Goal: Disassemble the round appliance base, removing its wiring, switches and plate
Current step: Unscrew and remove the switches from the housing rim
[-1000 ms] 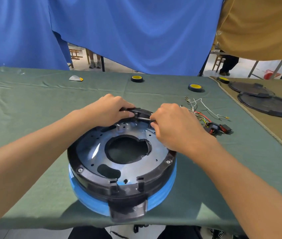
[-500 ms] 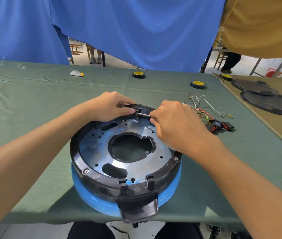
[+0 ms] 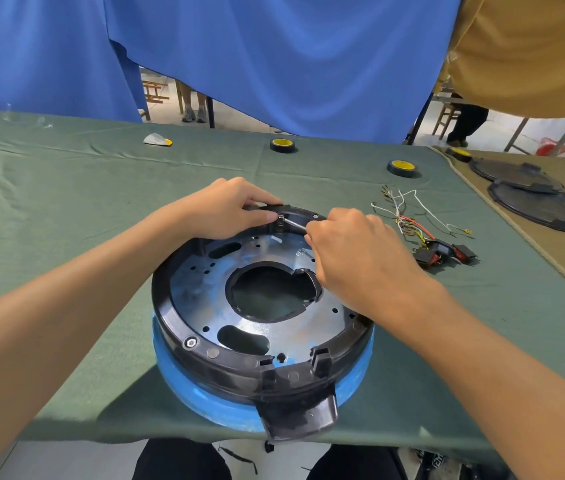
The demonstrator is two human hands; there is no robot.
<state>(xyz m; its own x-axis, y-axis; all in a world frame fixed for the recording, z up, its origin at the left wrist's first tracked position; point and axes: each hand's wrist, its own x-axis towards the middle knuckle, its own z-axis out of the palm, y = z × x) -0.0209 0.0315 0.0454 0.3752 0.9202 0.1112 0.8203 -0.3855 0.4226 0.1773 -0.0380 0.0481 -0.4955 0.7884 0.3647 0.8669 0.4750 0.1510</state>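
The round base (image 3: pixel 205 362) turned slightly counterclockwise, its tab (image 3: pixel 300 419) swinging right along the worktop's (image 3: pixel 66 202) near edge, while the right hand (image 3: pixel 353 258) brought the thin shaft (image 3: pixel 293 223) up to the thumb of the left hand (image 3: pixel 225 209).

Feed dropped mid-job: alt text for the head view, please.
The left hand grips the far rim of the round base while the right hand holds a thin metal tool to a fastener there. The metal plate sits in the base; wiring and switches lie on the cloth to its right.
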